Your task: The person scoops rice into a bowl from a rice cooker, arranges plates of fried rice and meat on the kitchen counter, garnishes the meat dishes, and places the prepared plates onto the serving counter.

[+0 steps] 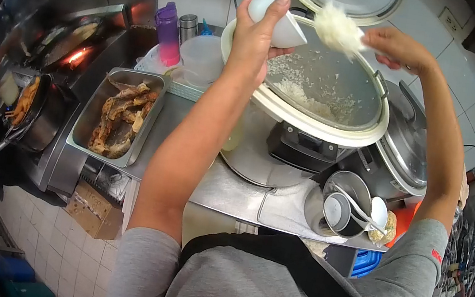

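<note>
My left hand (257,34) is wrapped round a white bowl (290,31), which is tilted above the left rim of a large rice cooker (315,128). Cooked rice (302,95) lies in the cooker's pot and sticks to its inner wall. To the right, my right hand (396,48) is closed on a utensil loaded with a clump of white rice (337,30), held over the far edge of the pot. Rice covers most of that utensil. The bowl and the clump are apart.
A metal tray (150,128) of browned meat stands left, beside a purple-pink bottle (168,35) and a steel flask (187,27). A lit stove with pans (42,124) is farther left. A second cooker (407,138) and a steel pot (316,207) stand right. Someone works at far right.
</note>
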### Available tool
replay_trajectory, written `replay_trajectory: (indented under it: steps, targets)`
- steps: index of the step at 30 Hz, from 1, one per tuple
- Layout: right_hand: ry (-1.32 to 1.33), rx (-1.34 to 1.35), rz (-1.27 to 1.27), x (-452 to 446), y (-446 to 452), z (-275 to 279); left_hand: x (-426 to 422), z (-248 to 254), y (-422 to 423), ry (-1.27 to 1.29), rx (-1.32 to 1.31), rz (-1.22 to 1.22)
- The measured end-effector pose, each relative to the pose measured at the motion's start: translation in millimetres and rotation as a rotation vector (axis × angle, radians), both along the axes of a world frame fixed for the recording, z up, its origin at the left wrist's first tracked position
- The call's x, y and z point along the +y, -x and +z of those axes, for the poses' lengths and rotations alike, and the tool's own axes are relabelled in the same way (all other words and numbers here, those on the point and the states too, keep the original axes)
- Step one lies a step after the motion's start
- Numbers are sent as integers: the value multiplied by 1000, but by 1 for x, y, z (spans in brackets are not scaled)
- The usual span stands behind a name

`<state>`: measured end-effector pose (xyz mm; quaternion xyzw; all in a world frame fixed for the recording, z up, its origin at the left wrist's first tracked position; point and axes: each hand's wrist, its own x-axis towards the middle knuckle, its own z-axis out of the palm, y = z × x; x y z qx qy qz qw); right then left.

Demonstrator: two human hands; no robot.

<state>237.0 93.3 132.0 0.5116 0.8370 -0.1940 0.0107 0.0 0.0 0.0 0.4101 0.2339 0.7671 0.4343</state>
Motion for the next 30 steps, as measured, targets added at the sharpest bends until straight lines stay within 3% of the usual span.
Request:
replay_trajectory:
  steps: [3, 5, 8, 11, 13, 16, 18, 20, 23, 30]
  targets:
    - [-197, 25, 86, -33, 22, 1, -4, -2, -14, 67, -43, -35]
    - [-363, 74, 75, -59, 48, -33, 0, -1, -9, 90, -30, -48]
    - [-1105, -12, 462, -59, 60, -96, 2, 0, -4, 107, -48, -67]
    - [-581, 22, 159, -66, 52, -31, -3, 2, -5, 62, -42, -67]
    - [-766, -76, 7, -44, 49, -19, -2, 0, -5, 57, -48, -56]
    - [-681, -534, 123, 16, 58, -46, -5, 3, -4, 48, -55, -73]
    - [-540, -667, 128, 47, 79, -99, -7, 2, -4, 2, -85, -104]
    - [-522, -550, 390, 53, 96, -152, 2, -1, -4, -49, -103, -74]
    - [-465, -622, 715, 65, 123, -212, -7, 5, -1, -23, -100, -139]
    - [-399, -699, 1029, 77, 117, -243, -3, 3, 1, -151, -135, -166]
